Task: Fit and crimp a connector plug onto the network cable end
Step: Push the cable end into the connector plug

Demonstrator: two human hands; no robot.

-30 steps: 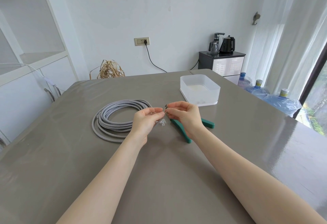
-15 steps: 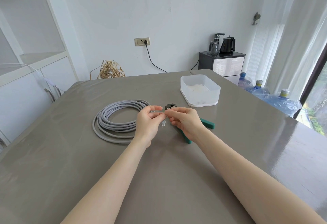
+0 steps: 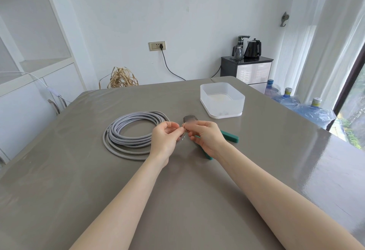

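– Where's the network cable point(image 3: 126, 131)?

– Grey, wound in a loose flat coil on the table, left of the hands. Its free end point(image 3: 182, 131) rises from the coil, with thin wires showing at the tip.

– And the connector plug point(image 3: 182, 141)?

– Small, clear plastic, just below the cable end; too blurred to tell its pose.

– The crimping tool point(image 3: 229, 136)?

– Flat on the table, green handles splayed toward the right, metal head pointing away.

Both bare forearms reach forward and angle inward. The left hand point(image 3: 165, 140) and the right hand point(image 3: 207, 138) meet fingertip to fingertip, fingers curled, thumbs and forefingers pinched together. The wrists are bent slightly, knuckles turned up, palms facing each other.
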